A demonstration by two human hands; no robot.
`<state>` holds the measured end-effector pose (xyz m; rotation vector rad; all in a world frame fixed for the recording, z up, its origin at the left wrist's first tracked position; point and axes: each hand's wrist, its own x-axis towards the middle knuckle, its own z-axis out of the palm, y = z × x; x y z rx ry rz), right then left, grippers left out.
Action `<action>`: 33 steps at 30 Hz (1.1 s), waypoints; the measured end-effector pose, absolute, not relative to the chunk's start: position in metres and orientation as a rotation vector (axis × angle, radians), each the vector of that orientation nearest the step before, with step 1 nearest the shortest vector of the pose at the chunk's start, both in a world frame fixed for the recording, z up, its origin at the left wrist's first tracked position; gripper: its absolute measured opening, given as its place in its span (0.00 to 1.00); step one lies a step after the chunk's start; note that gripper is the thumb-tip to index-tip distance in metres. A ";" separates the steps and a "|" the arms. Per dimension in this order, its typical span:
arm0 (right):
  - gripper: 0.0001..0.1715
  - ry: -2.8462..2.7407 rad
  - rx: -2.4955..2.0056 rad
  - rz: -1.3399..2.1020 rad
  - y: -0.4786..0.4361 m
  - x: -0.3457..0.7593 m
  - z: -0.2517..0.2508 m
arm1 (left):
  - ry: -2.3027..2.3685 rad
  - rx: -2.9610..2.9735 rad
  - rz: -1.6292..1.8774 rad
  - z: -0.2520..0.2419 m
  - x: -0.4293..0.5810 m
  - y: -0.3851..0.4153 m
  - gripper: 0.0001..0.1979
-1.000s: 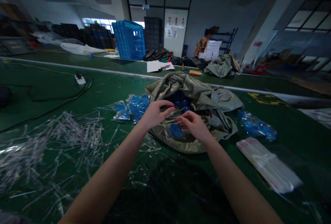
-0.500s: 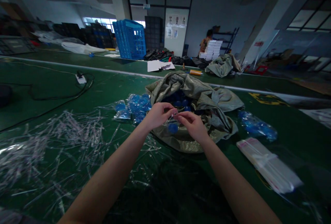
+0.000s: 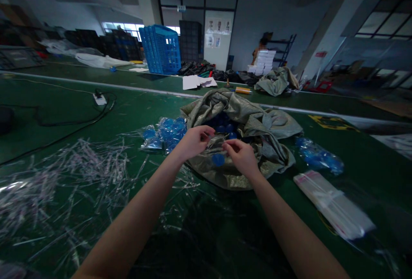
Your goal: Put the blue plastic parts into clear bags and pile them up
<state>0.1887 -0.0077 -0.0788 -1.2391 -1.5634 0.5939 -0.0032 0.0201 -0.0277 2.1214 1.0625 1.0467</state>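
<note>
My left hand (image 3: 192,141) and my right hand (image 3: 241,155) are held together over an open grey-green sack (image 3: 254,128) on the green table (image 3: 64,111). Both hands pinch the top of a small clear plastic bag (image 3: 216,148) with a round blue piece (image 3: 218,159) hanging inside it. More blue pieces (image 3: 223,127) lie in the sack's mouth just beyond my fingers.
Bagged blue pieces lie in a pile (image 3: 164,133) left of the sack and another pile (image 3: 317,157) to its right. A stack of flat clear bags (image 3: 333,205) lies at the right. Clear plastic strips (image 3: 64,176) litter the left. A power strip (image 3: 99,98) and cable lie beyond. Blue crates (image 3: 161,49) stand far back.
My hands have closed together on the small bag, lifting it slightly off the sack. The blue piece now hangs lower between them.
</note>
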 end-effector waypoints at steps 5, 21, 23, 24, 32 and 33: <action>0.12 -1.476 -1.264 0.546 -0.004 0.196 -0.079 | 1.372 2.080 1.079 -0.019 -0.007 0.015 0.17; 0.13 -1.451 -1.340 0.464 -0.002 0.202 -0.076 | 1.531 2.080 0.849 -0.021 -0.028 0.031 0.15; 0.13 -1.442 -1.344 0.489 0.000 0.204 -0.078 | 1.716 2.185 0.767 -0.025 -0.038 0.036 0.12; 0.13 -1.437 -1.345 0.502 0.001 0.204 -0.079 | 1.817 2.256 0.670 -0.028 -0.042 0.038 0.10; 0.14 -1.421 -1.334 0.545 0.005 0.207 -0.085 | 1.531 2.555 0.177 -0.040 -0.031 0.030 0.38; 0.14 -1.421 -1.332 0.546 0.005 0.207 -0.085 | 1.424 2.536 0.217 -0.038 -0.027 0.029 0.38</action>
